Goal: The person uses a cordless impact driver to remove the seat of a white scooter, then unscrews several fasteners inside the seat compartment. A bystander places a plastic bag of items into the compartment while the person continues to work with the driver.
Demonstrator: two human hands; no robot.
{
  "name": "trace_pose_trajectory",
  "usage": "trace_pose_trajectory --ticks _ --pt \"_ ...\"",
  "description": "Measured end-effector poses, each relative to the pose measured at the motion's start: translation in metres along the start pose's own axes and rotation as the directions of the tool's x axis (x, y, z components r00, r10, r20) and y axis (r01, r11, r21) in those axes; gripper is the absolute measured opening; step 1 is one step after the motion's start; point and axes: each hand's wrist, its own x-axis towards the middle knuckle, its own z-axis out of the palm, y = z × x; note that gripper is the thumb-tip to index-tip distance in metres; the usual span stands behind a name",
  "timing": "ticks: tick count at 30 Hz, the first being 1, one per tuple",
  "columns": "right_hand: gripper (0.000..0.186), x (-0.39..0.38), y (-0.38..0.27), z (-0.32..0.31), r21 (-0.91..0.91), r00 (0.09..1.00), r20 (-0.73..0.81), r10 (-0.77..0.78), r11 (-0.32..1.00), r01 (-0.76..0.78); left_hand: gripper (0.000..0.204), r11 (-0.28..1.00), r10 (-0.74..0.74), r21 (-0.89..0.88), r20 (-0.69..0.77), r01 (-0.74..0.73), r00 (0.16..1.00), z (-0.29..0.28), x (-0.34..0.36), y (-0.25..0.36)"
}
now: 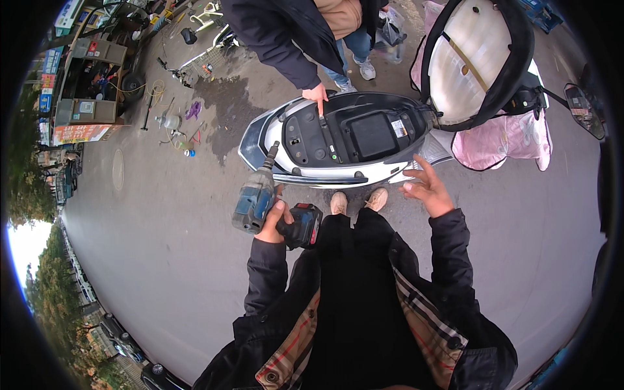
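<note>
My left hand [275, 223] is wrapped round the grip of a blue and grey cordless impact driver [255, 200], its bit end aimed away from me at the scooter's tail. The scooter [390, 174] is white and black, with its seat [473, 58] tipped up and the black storage well [372, 135] under it exposed. At the scooter's near side, my right hand [429, 190] hovers with fingers spread, holding nothing. Across from me, another person's hand [316, 95] points a finger down at the black panel beside the well.
Pink quilted cloth [504, 144] hangs at the scooter's front, near a mirror [583, 109]. Tools and a purple rag [194, 110] lie on the pavement at left. A stocked cart [94, 84] stands farther left. The other person [292, 42] stands close at the far side.
</note>
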Motion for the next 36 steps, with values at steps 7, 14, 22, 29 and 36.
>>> trace_pose_trajectory --ticks 7,14,22,29,36 --pt "0.077 0.044 -0.042 -0.038 0.427 0.903 -0.418 -0.098 0.856 0.291 0.058 0.992 -0.035 -0.129 -0.162 0.014 0.986 -0.003 -0.004 -0.015" --pt "0.061 0.037 -0.042 0.050 0.030 0.917 0.396 -0.055 0.998 0.047 0.062 0.969 0.027 -0.237 -0.187 -0.072 0.982 -0.006 -0.007 -0.023" --pt "0.071 0.015 -0.007 0.205 -0.277 0.815 0.533 -0.227 0.864 0.422 0.108 0.979 0.049 -0.205 0.241 0.001 0.969 0.029 -0.030 -0.011" --pt "0.042 0.003 0.016 0.195 -0.185 0.902 0.365 -0.229 0.932 0.311 0.125 0.968 -0.080 -0.160 0.537 0.195 0.840 0.019 -0.032 0.004" --pt "0.037 -0.013 0.035 0.194 -0.447 0.869 0.392 -0.303 0.762 0.468 0.091 0.917 -0.398 0.127 0.328 0.377 0.857 -0.035 -0.028 0.010"
